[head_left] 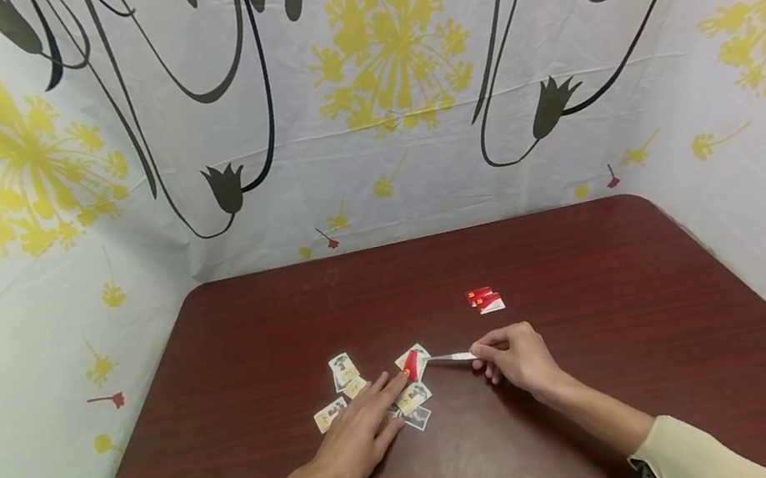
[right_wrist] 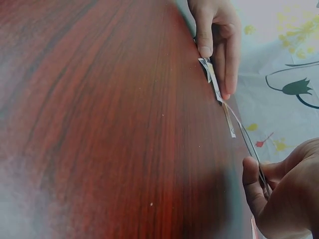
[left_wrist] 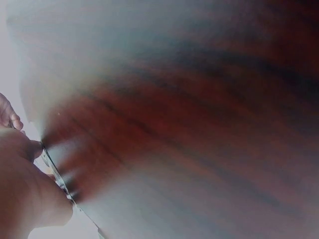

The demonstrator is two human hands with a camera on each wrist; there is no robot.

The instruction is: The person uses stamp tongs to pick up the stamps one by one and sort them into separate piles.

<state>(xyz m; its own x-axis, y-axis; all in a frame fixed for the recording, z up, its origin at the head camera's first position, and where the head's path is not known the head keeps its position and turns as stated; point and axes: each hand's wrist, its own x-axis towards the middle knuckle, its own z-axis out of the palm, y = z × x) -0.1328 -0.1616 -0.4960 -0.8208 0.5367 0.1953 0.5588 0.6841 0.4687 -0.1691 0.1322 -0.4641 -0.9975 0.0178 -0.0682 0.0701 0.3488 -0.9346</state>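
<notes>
Right hand [head_left: 517, 356] pinching slim silver metal tweezers [head_left: 452, 358]
Nearly crosswise, tips leftward at a red paper slip [head_left: 412, 364] by the straight-fingered left hand [head_left: 360, 433], resting on pale printed slips [head_left: 414, 398]; red-brown desk [head_left: 518, 453], flower-printed white cloth [head_left: 309, 158] beyond.

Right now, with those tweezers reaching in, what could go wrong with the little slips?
Some slips overlap, so the tweezers might catch more than one. The left hand rests among them, so lifting or sliding it could shift the group. The right hand pinches the tweezers with the slim tips right at the slips, so a hard squeeze might bend or mark a thin edge.
</notes>
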